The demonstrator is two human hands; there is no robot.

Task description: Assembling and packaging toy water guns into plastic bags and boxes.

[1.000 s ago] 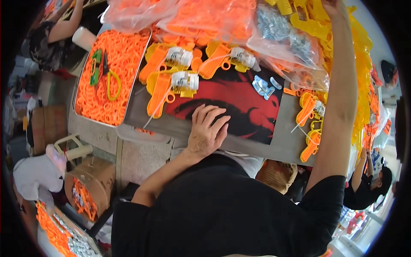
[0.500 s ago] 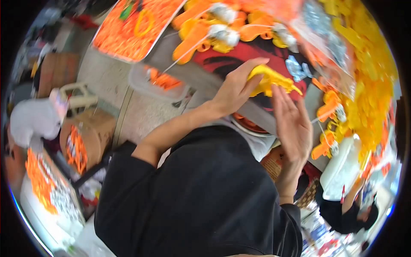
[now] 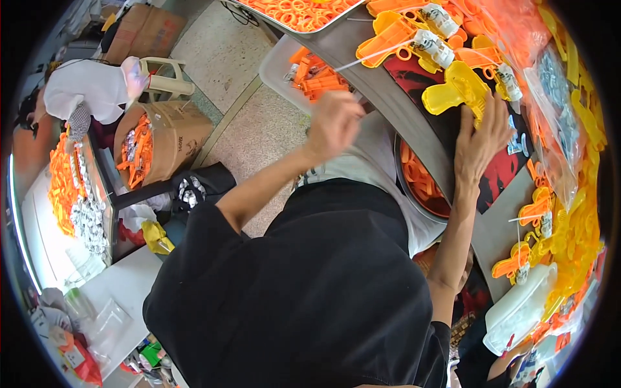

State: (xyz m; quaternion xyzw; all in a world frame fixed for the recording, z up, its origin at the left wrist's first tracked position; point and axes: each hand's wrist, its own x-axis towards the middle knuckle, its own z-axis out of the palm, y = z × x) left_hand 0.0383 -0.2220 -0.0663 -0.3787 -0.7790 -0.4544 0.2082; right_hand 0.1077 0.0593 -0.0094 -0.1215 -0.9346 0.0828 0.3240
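My right hand point(image 3: 482, 139) is at the bench, thumb and fingers around the lower end of a yellow plastic toy-gun shell point(image 3: 456, 90). The shell lies over a dark red-and-black mat point(image 3: 501, 174). My left hand point(image 3: 333, 126) is off the bench, near a clear plastic bin point(image 3: 275, 71) of orange plastic parts point(image 3: 317, 77). Its fingers look curled but are smeared by motion, so whether they hold anything does not show. Beyond the shell sit several yellow-and-orange toy-gun assemblies point(image 3: 394, 39) with white printed cylinders point(image 3: 433, 48) and thin white strips.
A tray of orange rings point(image 3: 304, 13) stands at the far edge. Yellow parts point(image 3: 582, 174) are heaped at the right, by a white tub point(image 3: 517, 310). A round container of orange pieces point(image 3: 424, 181) sits below the bench edge. At left are a cardboard box point(image 3: 181, 129) and a stool point(image 3: 165, 74).
My hands have parted. The left has moved off the yellow shell toward the clear bin; the right has stayed with the shell, which now sits farther right. The whole view has shifted.
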